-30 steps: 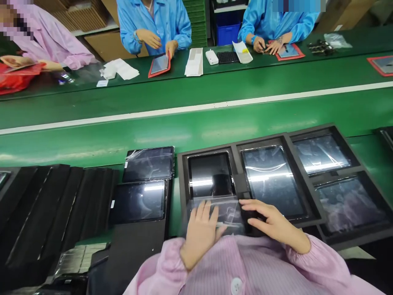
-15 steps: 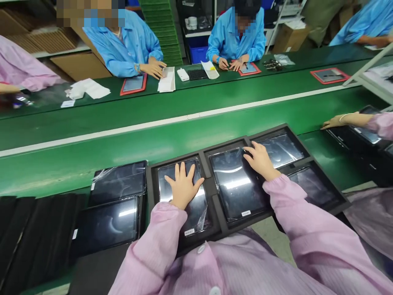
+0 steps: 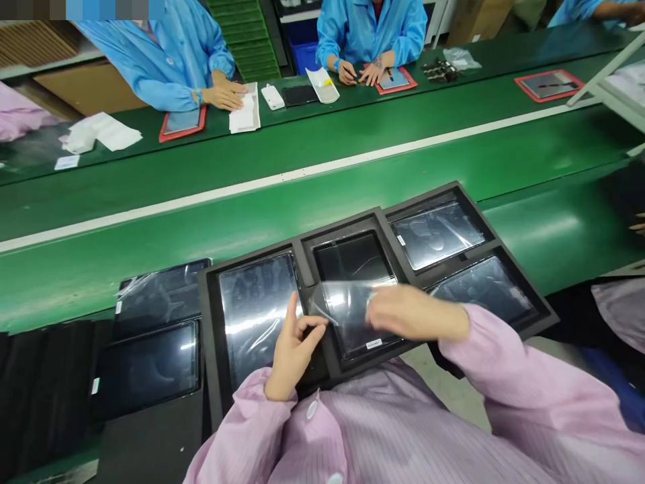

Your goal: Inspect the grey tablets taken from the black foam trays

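My right hand, blurred by motion, grips a clear protective film. The film is lifted above the middle tablet, whose dark glass shows beneath. My left hand has its index finger stretched out, while its thumb and another finger come together at the film's left edge. That hand is over the right side of the left tablet, which has shiny film on its screen. Both tablets lie in recesses of a black foam tray. Two more tablets, an upper one and a lower one, fill its right end.
Left of the tray, an upper tablet and a lower tablet lie beside black slabs. A green conveyor belt runs behind. Across it, people in blue work over tablets in red frames.
My right hand has moved down and left from the middle tablet's top corner, with film now lifted. My left hand has changed from spread flat to partly curled. The view has shifted.
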A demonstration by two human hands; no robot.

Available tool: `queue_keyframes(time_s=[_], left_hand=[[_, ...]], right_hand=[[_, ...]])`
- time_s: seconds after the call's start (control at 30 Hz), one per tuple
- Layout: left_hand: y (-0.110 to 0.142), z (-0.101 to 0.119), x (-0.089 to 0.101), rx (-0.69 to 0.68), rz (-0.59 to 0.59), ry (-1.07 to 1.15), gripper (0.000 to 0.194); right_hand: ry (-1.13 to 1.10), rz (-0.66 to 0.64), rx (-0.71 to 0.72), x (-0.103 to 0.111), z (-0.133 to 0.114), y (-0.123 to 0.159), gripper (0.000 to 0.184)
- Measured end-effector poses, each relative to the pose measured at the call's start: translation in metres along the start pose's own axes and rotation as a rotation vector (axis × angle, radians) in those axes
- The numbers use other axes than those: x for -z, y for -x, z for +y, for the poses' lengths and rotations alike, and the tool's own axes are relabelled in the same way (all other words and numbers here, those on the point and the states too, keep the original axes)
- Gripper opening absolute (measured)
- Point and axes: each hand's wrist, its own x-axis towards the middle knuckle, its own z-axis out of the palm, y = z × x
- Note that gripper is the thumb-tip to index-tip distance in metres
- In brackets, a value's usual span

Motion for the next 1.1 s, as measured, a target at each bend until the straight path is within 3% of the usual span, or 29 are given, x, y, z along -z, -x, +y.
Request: queue_keyframes(time_s=[0.07, 0.1, 0.13, 0.23, 0.3, 0.37, 0.47, 0.6, 0.67, 0.77, 0.87, 0.97, 1.03, 1.1], left_hand=[[0.002, 0.001, 0.006, -0.126, -0.162, -0.033, 0.024], [0.004, 0.001, 0.009, -0.186, -0.219, -0.045, 0.013], [0.008, 0.001, 0.012, -0.221, -0.238, -0.037, 0.014], [0.014, -0.002, 0.017, -0.134, -0.100, 0.061, 0.022], [0.010, -0.001, 0.015, -0.026, 0.003, 0.082, 0.018], [-0.002, 0.000, 0.010, 0.029, 0.008, 0.023, 0.031], [-0.028, -0.002, -0.002, -0.059, -0.131, -0.200, 0.067], [-0.050, -0.011, -0.008, -0.251, -0.203, -0.490, 0.071], [-0.053, -0.013, -0.006, -0.275, -0.231, -0.474, 0.071], [-0.053, -0.012, -0.002, -0.206, -0.264, -0.341, 0.074], [-0.059, -0.010, -0.001, -0.077, -0.240, -0.160, 0.078], [-0.067, -0.008, 0.000, 0.019, -0.222, -0.003, 0.082], [-0.068, -0.005, 0.002, 0.018, -0.252, -0.026, 0.077], [-0.060, 0.001, 0.003, -0.056, -0.352, -0.175, 0.065]], right_hand=[[-0.269, -0.168, 0.147, -0.002, -0.022, 0.029, 0.025], [-0.391, -0.158, 0.167, -0.004, -0.026, 0.041, 0.023], [-0.463, -0.056, 0.126, -0.006, -0.026, 0.051, 0.022], [-0.296, 0.345, -0.180, -0.018, -0.004, 0.068, 0.026], [-0.158, 0.345, -0.300, -0.030, 0.012, 0.071, 0.032], [-0.204, 0.203, -0.278, -0.040, 0.022, 0.071, 0.036], [-0.281, 0.100, -0.225, -0.046, 0.024, 0.069, 0.042], [-0.030, 0.116, -0.150, -0.035, 0.022, 0.059, 0.051], [0.041, 0.118, -0.107, -0.026, 0.026, 0.046, 0.045], [-0.003, 0.096, -0.122, -0.014, 0.039, 0.015, 0.022], [-0.149, 0.284, -0.338, -0.007, 0.057, -0.017, 0.018], [-0.487, 0.516, -0.561, 0.001, 0.066, -0.030, 0.023], [-0.712, 0.436, -0.558, 0.010, 0.064, -0.024, 0.036], [-0.771, 0.250, -0.554, 0.018, 0.056, -0.012, 0.056]])
